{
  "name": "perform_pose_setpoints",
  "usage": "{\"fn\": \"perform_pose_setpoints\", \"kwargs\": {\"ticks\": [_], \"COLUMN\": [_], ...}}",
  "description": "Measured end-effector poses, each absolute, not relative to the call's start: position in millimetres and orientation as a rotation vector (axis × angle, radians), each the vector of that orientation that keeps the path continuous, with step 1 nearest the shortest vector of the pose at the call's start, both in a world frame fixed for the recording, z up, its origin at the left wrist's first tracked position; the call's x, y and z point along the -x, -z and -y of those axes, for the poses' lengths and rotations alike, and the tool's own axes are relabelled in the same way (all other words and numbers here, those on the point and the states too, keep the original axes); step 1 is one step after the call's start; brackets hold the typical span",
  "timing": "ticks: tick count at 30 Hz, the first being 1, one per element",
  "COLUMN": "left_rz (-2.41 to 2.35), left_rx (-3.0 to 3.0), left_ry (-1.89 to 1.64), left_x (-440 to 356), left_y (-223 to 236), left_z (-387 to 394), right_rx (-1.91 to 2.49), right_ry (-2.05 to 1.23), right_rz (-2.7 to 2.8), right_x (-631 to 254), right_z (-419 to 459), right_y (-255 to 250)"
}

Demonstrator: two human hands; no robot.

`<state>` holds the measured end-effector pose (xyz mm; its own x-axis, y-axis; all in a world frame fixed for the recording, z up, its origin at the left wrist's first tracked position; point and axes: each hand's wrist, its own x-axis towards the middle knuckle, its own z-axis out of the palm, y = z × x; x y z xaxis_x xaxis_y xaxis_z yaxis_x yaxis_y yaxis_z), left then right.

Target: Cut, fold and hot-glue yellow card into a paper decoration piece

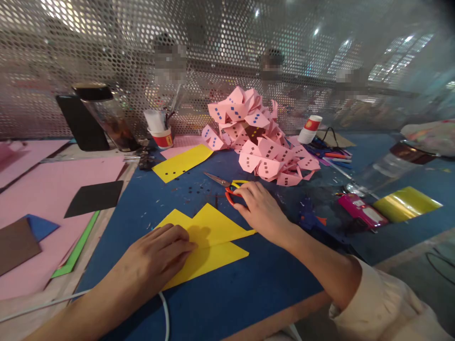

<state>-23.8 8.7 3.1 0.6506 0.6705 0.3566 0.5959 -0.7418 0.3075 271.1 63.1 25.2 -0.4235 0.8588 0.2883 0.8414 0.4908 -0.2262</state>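
Observation:
My left hand (159,251) rests on the left part of a folded, cut yellow paper (216,225), its fingers closed together and pressing on it. Two pointed peaks show along the paper's far edge, and a second layer spreads out below. Just beyond the paper, my right hand (261,210) has its fingers around the red and yellow handles of a pair of scissors (222,181). The blades point to the far left, low over the table. Another yellow sheet (183,163) with small dark squares lies farther back.
A heap of folded pink paper (249,123) stands at the back. To its left are a paper cup (163,137) and a tilted jar (110,118). Pink sheets (42,199) cover the left side. At right lie a magenta box (362,210) and a lidded clear bottle (387,168).

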Motion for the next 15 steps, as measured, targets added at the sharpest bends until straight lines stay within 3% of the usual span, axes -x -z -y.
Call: {"fn": "perform_pose_setpoints", "kwargs": {"ticks": [6, 15], "left_rz": [-1.023, -1.083], "left_rx": [-2.721, -2.653], "left_ry": [-0.682, -0.724], "left_x": [27.7, 20.5], "left_y": [1.2, -3.4], "left_z": [-9.1, -6.3], "right_rx": [1.557, 1.661], "right_ry": [0.113, 0.109], "right_rz": [2.398, 2.404], "right_x": [-275.7, -276.3], "right_z": [-78.6, -80.8], "right_y": [-19.1, -28.4]}}
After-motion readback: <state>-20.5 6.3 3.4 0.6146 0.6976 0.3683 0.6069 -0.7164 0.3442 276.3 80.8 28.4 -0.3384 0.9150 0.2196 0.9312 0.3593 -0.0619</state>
